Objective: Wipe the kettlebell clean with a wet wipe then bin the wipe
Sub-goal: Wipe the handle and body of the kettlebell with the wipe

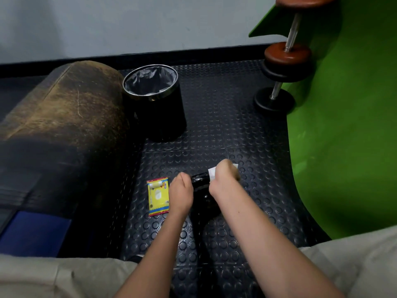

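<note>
Kettlebell [202, 188] on floor, just right of wipe pack [158, 196]. R hand [225, 179] fingers clamp wet wipe [211, 174] on handle; L hand [181, 193] braces bell, fingers hidden, can't tell. Rub full handle w/ steady pressure, then body. Bin [154, 100] beyond kettlebell.

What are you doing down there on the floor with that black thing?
A person is cleaning a black kettlebell that sits on the dark studded rubber floor mat. The right hand holds a white wet wipe against the kettlebell's handle, while the left hand rests on the kettlebell's other side. A yellow packet of wipes lies on the mat just left of the hands. The black round bin with a plastic liner stands further away, and the wipe has not gone in yet.
</note>
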### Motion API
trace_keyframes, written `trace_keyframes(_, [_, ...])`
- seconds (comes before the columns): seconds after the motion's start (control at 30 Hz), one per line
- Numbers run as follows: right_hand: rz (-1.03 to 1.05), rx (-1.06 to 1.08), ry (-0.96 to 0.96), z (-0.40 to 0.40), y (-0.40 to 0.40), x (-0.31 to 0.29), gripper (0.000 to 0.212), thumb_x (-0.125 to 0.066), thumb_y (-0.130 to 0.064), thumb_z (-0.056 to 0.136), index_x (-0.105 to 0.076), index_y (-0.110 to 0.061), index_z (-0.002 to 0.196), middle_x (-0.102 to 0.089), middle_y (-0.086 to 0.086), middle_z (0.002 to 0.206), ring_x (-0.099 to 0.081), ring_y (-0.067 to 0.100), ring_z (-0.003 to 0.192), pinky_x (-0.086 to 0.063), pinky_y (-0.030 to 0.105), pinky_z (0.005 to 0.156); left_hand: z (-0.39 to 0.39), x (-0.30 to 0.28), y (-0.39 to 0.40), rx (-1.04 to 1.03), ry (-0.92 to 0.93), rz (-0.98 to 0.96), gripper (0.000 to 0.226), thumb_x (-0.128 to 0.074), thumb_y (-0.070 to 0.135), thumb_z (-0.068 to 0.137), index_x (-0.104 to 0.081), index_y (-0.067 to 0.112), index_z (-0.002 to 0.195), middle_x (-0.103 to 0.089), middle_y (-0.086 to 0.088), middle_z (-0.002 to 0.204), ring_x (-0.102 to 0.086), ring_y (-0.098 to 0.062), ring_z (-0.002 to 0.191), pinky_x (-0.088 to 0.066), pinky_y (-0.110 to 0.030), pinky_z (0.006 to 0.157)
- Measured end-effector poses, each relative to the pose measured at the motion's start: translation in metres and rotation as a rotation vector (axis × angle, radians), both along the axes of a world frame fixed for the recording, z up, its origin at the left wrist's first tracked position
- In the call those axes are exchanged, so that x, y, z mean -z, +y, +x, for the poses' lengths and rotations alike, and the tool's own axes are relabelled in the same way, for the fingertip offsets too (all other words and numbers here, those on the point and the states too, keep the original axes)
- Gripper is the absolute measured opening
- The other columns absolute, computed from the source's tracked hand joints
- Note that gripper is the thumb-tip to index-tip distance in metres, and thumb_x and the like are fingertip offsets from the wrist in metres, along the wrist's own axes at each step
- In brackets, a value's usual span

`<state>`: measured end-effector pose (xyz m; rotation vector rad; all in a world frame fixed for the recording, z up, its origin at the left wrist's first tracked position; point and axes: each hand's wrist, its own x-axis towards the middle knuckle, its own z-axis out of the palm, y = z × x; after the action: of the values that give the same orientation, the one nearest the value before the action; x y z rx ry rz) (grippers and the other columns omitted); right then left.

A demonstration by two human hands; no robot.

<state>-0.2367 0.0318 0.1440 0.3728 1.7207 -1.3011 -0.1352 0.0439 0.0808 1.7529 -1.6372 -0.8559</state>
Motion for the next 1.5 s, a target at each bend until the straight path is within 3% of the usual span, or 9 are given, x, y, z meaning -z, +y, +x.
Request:
trace_keyframes(0.17, [-0.052, -0.106, -0.097, -0.008, 0.008, -0.015, 0.016, -0.041, -0.012, 0.096, -0.053, -0.001, 0.095, -0.06, 0.011, 0.091, -0.058, 0.027, 0.078, -0.043, 0.027, 0.058, 0.0, -0.002, 0.001, -0.012, 0.01, 0.008, 0.041, -0.031, 0.014, 0.103, -0.028, 0.018, 0.062, -0.039, 0.001, 0.062, -0.034, -0.017, 0.063, -0.024, -0.037, 0.059])
trace_keyframes(0.37, [-0.163, -0.156, -0.258, 0.004, 0.018, -0.012, 0.032, -0.041, -0.028, 0.105, -0.044, -0.017, 0.075, -0.049, 0.0, 0.073, -0.049, 0.014, 0.051, -0.044, 0.021, 0.044, -0.001, 0.0, -0.001, -0.027, 0.023, 0.022, 0.04, -0.03, 0.015, 0.102, -0.028, 0.017, 0.063, -0.039, 0.0, 0.064, -0.034, -0.02, 0.066, -0.026, -0.036, 0.061])
trace_keyframes(0.47, [-0.207, -0.173, -0.356, 0.008, 0.028, -0.01, 0.038, -0.044, -0.041, 0.103, -0.066, -0.01, 0.109, -0.068, 0.007, 0.091, -0.061, 0.02, 0.075, -0.047, 0.027, 0.06, -0.001, 0.001, -0.001, -0.039, 0.033, 0.024, 0.04, -0.03, 0.015, 0.103, -0.029, 0.018, 0.063, -0.04, 0.001, 0.064, -0.034, -0.019, 0.065, -0.025, -0.036, 0.061])
trace_keyframes(0.57, [-0.193, -0.192, -0.342, 0.012, 0.035, -0.005, 0.051, -0.036, -0.047, 0.103, -0.062, -0.011, 0.128, -0.069, 0.015, 0.123, -0.065, 0.03, 0.112, -0.039, 0.03, 0.058, 0.0, 0.001, 0.0, -0.042, 0.025, 0.026, 0.041, -0.03, 0.016, 0.104, -0.029, 0.017, 0.063, -0.04, 0.0, 0.064, -0.035, -0.019, 0.065, -0.023, -0.036, 0.06])
trace_keyframes(0.73, [-0.252, 0.079, -0.451, -0.014, 0.033, -0.004, 0.051, -0.041, -0.049, 0.099, -0.066, -0.006, 0.111, -0.07, 0.013, 0.098, -0.066, 0.031, 0.086, -0.051, 0.036, 0.068, 0.0, 0.001, 0.001, -0.032, 0.008, -0.001, 0.043, -0.029, 0.016, 0.105, -0.028, 0.018, 0.062, -0.038, 0.001, 0.062, -0.035, -0.019, 0.065, -0.022, -0.035, 0.06])
trace_keyframes(0.87, [-0.367, 0.186, -0.608, -0.022, 0.028, 0.001, 0.059, -0.055, -0.057, 0.089, -0.066, -0.004, 0.112, -0.069, 0.018, 0.114, -0.065, 0.039, 0.106, -0.05, 0.051, 0.097, 0.002, 0.001, 0.0, -0.01, -0.005, -0.002, 0.042, -0.03, 0.014, 0.104, -0.027, 0.017, 0.062, -0.038, 0.001, 0.062, -0.035, -0.021, 0.066, -0.017, -0.035, 0.061])
trace_keyframes(1.0, [-0.461, 0.133, -0.637, -0.013, 0.027, 0.012, 0.069, -0.058, -0.063, 0.087, -0.065, -0.002, 0.117, -0.068, 0.017, 0.119, -0.065, 0.035, 0.107, -0.047, 0.05, 0.105, 0.004, -0.002, -0.001, 0.001, -0.011, 0.034, 0.039, -0.031, 0.014, 0.102, -0.028, 0.017, 0.063, -0.039, 0.002, 0.064, -0.035, -0.019, 0.067, -0.02, -0.039, 0.06])
trace_keyframes(1.33, [-0.357, -0.237, -0.405, 0.024, 0.04, 0.019, 0.075, -0.057, -0.075, 0.082, -0.069, -0.012, 0.121, -0.073, 0.011, 0.119, -0.067, 0.019, 0.109, -0.048, 0.03, 0.073, 0.002, -0.002, -0.002, -0.005, -0.007, 0.067, 0.038, -0.031, 0.017, 0.103, -0.033, 0.016, 0.065, -0.047, 0.0, 0.067, -0.04, -0.015, 0.063, -0.023, -0.034, 0.058])
trace_keyframes(1.5, [-0.251, -0.05, -0.372, 0.009, 0.041, 0.008, 0.072, -0.057, -0.074, 0.078, -0.072, -0.01, 0.106, -0.076, 0.011, 0.103, -0.07, 0.026, 0.079, -0.05, 0.028, 0.054, 0.004, -0.002, -0.001, -0.012, 0.008, 0.065, 0.037, -0.029, 0.019, 0.103, -0.029, 0.015, 0.066, -0.041, -0.001, 0.065, -0.033, -0.014, 0.06, -0.029, -0.026, 0.054])
